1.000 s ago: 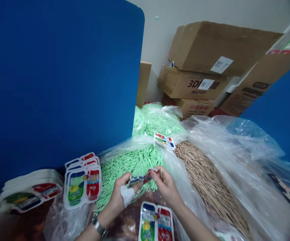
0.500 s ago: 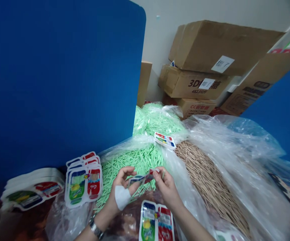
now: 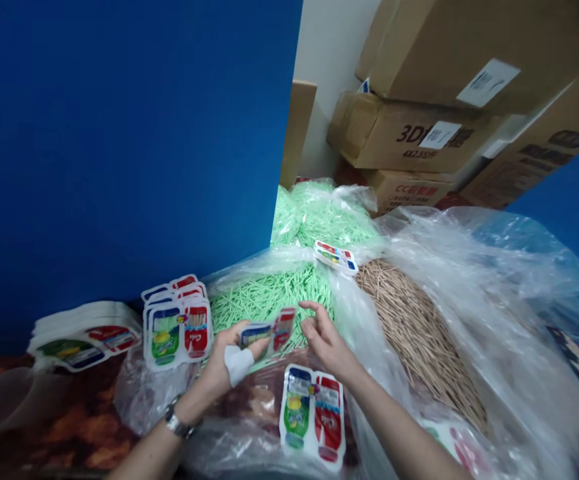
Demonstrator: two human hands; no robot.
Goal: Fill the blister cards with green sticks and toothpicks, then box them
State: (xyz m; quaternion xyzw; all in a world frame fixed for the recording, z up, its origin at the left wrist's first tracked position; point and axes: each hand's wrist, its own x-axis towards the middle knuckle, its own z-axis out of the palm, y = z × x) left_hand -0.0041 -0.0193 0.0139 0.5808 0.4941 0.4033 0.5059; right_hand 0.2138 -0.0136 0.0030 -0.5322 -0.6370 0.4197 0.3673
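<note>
My left hand (image 3: 224, 357), with a white patch at the thumb base and a metal watch (image 3: 178, 420) on the wrist, grips a bent twin-pocket candy packet (image 3: 283, 327), its red half angled up. Just right of it, my right hand (image 3: 325, 340) is open, forefinger extended, apart from the packet. Beneath both hands lie loose green candy sticks (image 3: 264, 297) in a clear bag. Nearer me lies a flat Sprite-and-Cola packet (image 3: 297, 410). A pile of similar packets (image 3: 167, 337) is at the left.
White-edged packets (image 3: 87, 340) are stacked at far left beside a blue partition (image 3: 129, 147). Brown candy sticks (image 3: 414, 327) fill a clear bag (image 3: 509, 320) at right. Another packet (image 3: 337, 257) rests between the bags. Cardboard boxes (image 3: 419, 133) are piled behind.
My right hand has let go of the packet's red end and moved slightly away. My left hand still holds the packet, now with its red half tilted up. The view has shifted.
</note>
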